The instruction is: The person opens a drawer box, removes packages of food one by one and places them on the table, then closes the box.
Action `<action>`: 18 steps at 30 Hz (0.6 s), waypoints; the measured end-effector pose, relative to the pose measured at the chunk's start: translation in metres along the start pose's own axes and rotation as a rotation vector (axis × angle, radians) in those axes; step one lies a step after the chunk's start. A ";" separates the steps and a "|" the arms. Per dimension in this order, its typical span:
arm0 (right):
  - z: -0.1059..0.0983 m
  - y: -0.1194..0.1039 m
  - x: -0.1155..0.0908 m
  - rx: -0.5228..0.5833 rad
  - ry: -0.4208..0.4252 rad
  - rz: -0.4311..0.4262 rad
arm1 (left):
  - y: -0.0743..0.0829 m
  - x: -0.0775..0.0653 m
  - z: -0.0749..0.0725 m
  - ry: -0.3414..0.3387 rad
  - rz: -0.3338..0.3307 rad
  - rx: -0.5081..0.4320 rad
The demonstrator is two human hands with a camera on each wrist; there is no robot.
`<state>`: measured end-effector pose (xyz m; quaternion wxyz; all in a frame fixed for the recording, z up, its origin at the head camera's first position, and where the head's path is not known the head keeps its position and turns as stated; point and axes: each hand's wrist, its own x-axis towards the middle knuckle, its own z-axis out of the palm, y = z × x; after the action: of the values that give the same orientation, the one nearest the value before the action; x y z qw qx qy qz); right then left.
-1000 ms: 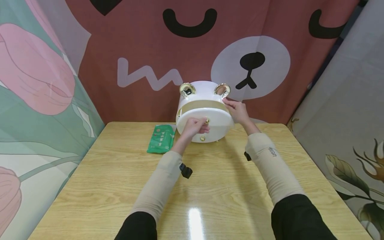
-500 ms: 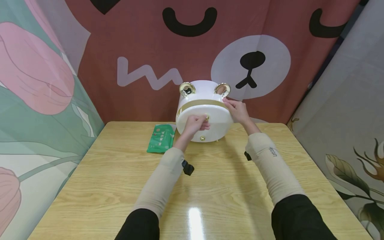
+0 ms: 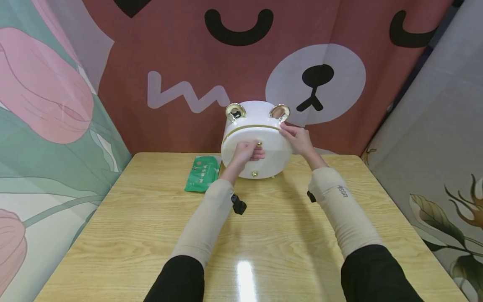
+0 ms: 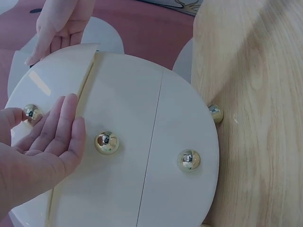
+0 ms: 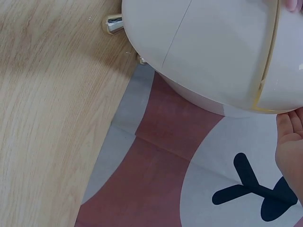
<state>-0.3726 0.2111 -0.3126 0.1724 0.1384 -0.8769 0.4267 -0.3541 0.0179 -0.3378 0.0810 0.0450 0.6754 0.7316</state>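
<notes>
A white, rounded storage box [image 3: 257, 108] with gold ears stands at the table's back edge, its drawer fronts bearing gold knobs. My left hand [image 3: 245, 154] is at the top drawer [image 4: 59, 68], its thumb against the gold knob [image 4: 32, 113] and its other fingers stretched along the front. That drawer sits slightly proud of the front below it. The middle knob [image 4: 107, 142] and bottom knob [image 4: 189, 160] are untouched. Thumb and fingers of my right hand [image 3: 299, 140] hold the box's upper right edge, just below the right ear [image 3: 280, 113].
Left of the box lies a green packet [image 3: 203, 174] on the wooden table [image 3: 271, 235]. Gold feet [image 4: 216, 113] support the box. A patterned cloth [image 3: 181, 126] hangs close behind it, and more printed cloth [image 3: 434, 126] borders the table on the right.
The top drawer has slid back into the box, narrowing the wide gap above its front to a thin gold line. My left hand moved forward with it; the right hand stayed put.
</notes>
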 end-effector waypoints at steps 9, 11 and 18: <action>0.003 -0.002 -0.002 -0.011 0.036 -0.097 | 0.002 0.004 0.001 -0.026 -0.036 -0.078; 0.004 -0.002 -0.003 -0.018 0.052 -0.117 | 0.002 0.004 0.001 -0.020 -0.041 -0.078; 0.006 -0.002 -0.001 -0.092 0.113 -0.234 | 0.003 0.007 0.002 -0.009 -0.054 -0.089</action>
<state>-0.3720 0.2049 -0.3149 0.2762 0.2074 -0.8624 0.3701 -0.3613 0.0206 -0.3350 0.1057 0.0265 0.6428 0.7583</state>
